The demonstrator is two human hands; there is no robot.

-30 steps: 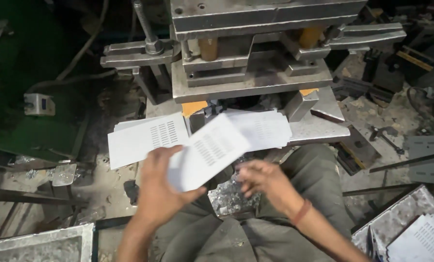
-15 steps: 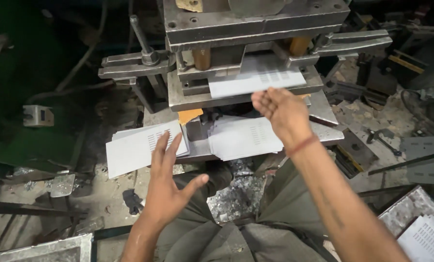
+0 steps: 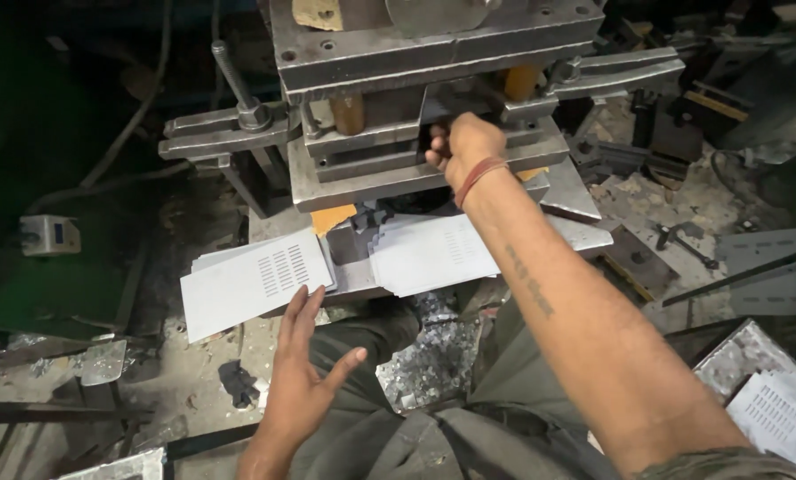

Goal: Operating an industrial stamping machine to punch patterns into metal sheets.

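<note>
R hand (image 3: 463,149) reaches into the grey steel press (image 3: 416,133) at 12 o'clock, grip unclear; L hand (image 3: 302,378) open, fingertips touching the punched white sheet stack (image 3: 251,284) at 10; plainer white sheets (image 3: 433,253) w/ few slots wait at 1.

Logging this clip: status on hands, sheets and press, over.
Right hand inside the press gap, grip hidden. Left hand open, fingertips at the left sheet stack. Right sheet stack untouched.

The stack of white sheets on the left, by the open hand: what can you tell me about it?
The stack of white sheets looks like thin flat metal or card, each with a block of small punched slots near one end. It lies slightly fanned, tilted on the press's lower ledge, overhanging left. The left hand, fingers spread, touches its near edge.
</note>
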